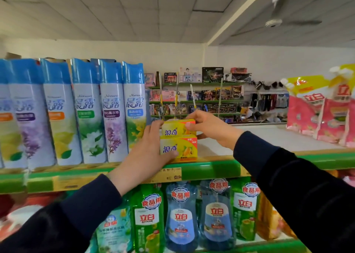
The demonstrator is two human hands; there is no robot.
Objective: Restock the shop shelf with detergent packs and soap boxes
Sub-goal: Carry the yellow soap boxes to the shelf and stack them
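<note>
The upper soap box sits stacked on the lower soap box on the shelf, just right of the spray cans. My right hand pinches the upper one and my left hand grips the lower. I judge I'm squaring the stack; letting go calls for steadiness.

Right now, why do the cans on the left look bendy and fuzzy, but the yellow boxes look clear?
Head view: the wide-angle lens bends the edges, so the spray cans lean and smear at the left; the soap boxes sit mid-frame, sharp enough to read; the pink packs at the right edge blur; lighting is even, without hard shadows.
</note>
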